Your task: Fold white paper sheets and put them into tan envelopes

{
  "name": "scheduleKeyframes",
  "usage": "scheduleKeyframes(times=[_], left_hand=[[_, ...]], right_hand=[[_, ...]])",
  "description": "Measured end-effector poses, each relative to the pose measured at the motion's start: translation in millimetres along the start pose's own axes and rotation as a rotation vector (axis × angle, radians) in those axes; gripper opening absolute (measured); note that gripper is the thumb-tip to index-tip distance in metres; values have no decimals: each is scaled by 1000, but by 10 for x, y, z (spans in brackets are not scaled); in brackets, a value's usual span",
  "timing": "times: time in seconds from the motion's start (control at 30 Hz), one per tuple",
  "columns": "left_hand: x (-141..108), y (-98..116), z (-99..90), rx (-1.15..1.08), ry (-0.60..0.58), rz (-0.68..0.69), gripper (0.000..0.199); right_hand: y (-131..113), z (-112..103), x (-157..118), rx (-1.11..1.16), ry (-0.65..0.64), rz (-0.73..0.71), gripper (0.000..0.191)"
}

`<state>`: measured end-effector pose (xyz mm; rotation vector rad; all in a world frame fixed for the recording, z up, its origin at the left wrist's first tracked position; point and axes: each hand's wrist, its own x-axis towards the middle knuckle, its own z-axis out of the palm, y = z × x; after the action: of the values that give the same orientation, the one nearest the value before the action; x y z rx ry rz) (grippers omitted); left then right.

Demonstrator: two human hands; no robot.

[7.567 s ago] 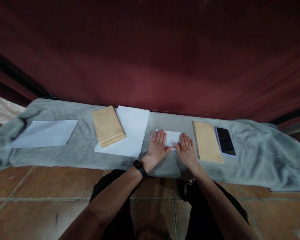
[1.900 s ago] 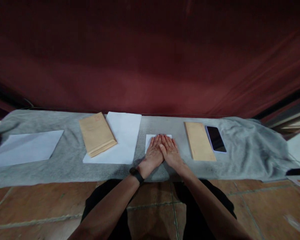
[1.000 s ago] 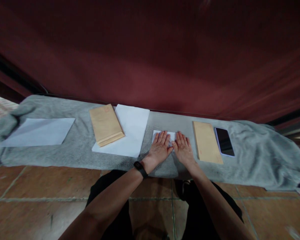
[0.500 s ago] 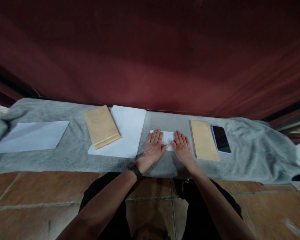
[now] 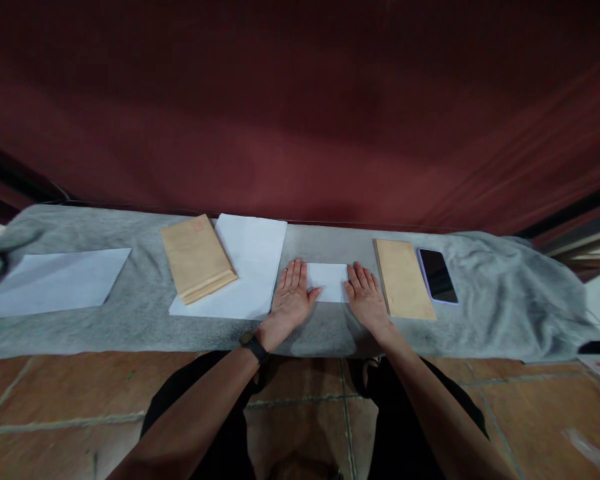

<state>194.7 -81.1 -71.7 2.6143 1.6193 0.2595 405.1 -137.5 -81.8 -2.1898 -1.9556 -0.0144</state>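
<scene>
A small folded white paper [image 5: 327,283] lies flat on the grey cloth, between my two hands. My left hand [image 5: 293,293] rests palm down at its left end, fingers stretched forward and thumb over the paper's edge. Flat against the right end is my right hand [image 5: 364,293], its fingers also extended and the thumb pointing inward. Neither hand grips anything. Just right of my right hand sits a stack of brown envelopes [image 5: 405,280]. Left of my left hand, several white sheets [image 5: 253,267] lie partly under another pile of brown envelopes [image 5: 196,257].
The grey cloth [image 5: 510,293] covers a long narrow bench against a dark red panel [image 5: 300,133]. A phone [image 5: 439,277] with a purple edge lies beside the right envelopes. More white paper [image 5: 60,280] rests at far left. Tiled floor [image 5: 300,427] shows below.
My left hand has slid left along the folded paper, uncovering more of it. My right hand has stayed nearly in place. The view has shifted slightly.
</scene>
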Motion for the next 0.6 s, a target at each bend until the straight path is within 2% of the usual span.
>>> scheduleKeyframes(times=[0.1, 0.17, 0.23, 0.3, 0.4, 0.47, 0.6], left_hand=[[-16, -8, -25, -5, 4, -22, 78], [-47, 7, -58, -24, 35, 9, 75], [-97, 40, -100, -70, 56, 115, 71], [-164, 83, -146, -132, 31, 275, 66], [-272, 137, -208, -209, -64, 512, 63], [-331, 151, -241, -240, -125, 619, 61], [-387, 140, -290, -270, -183, 649, 55]], right_hand=[[22, -10, 7, 32, 12, 12, 57], [33, -25, 26, 91, 32, 29, 58], [35, -65, 55, 191, 51, 30, 61], [18, -137, 81, 323, 36, -39, 62], [-59, -280, 80, 519, -80, -240, 60], [-143, -359, 52, 600, -189, -365, 58], [-324, -399, 5, 595, -336, -487, 60]])
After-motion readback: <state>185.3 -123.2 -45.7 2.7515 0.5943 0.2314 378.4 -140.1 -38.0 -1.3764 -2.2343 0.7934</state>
